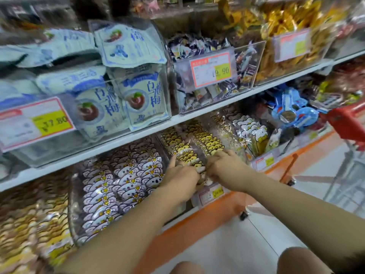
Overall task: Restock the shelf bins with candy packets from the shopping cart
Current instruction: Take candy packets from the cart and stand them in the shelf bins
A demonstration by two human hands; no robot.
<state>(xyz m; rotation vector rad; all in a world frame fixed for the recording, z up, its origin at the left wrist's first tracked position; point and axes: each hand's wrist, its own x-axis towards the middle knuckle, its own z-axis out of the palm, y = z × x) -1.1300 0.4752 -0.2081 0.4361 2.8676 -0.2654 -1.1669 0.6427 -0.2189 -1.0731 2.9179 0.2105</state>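
Note:
Both my hands reach into a clear shelf bin (205,196) on the lower shelf, filled with rows of yellow cat-face candy packets (197,144). My left hand (180,177) lies on the front packets with its thumb sticking up and its fingers curled down among them. My right hand (221,167) sits just to the right, knuckles up, fingers bent onto the same front packets. The fingertips of both hands are hidden among the packets. The red shopping cart (347,121) stands at the far right.
A bin of white-and-purple flower-face packets (122,180) sits left of my hands, a bin of white puppy packets (248,127) to the right. The upper shelf (177,120) carries plum bags, wrapped sweets and price tags. An orange base edge runs below, over white floor.

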